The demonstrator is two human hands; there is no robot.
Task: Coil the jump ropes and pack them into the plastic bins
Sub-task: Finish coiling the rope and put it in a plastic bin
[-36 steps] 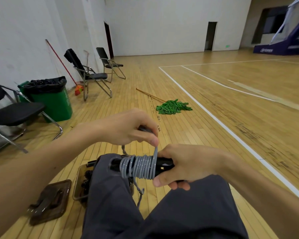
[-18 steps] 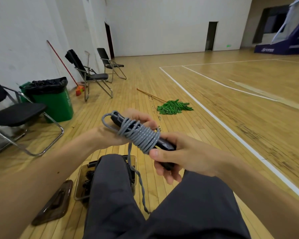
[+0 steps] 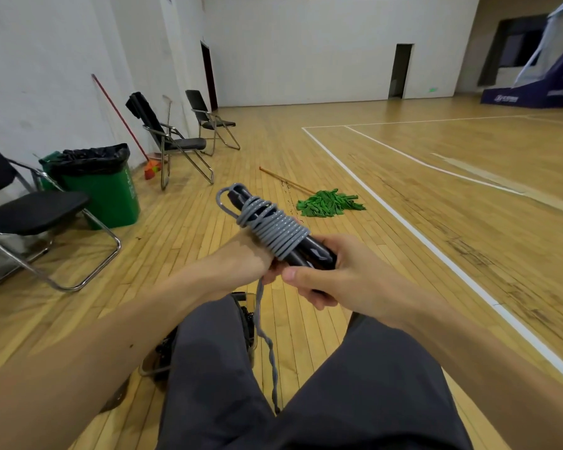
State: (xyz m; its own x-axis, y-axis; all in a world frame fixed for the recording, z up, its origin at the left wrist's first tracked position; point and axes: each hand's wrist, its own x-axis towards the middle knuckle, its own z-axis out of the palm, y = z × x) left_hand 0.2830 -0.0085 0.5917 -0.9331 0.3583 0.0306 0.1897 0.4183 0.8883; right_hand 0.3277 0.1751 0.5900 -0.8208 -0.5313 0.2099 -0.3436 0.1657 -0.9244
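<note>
Head view: my right hand point(image 3: 348, 280) is gripping the jump rope point(image 3: 273, 232) by its black handles point(image 3: 309, 253), fingers curled tight, and holding it above the plastic bin point(image 3: 148, 368). My left hand point(image 3: 241, 264) is pinching the grey cord under the coils, with the loose tail hanging down beside the bin.

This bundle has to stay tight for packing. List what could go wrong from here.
The loose tail hangs unsecured between the knees; if it is not tucked, the grey coils may unwind.
The right hand grips only the near end of the handles; the far coils could slide off.
The bin sits mostly hidden under the left leg, so a drop could miss it.
</note>
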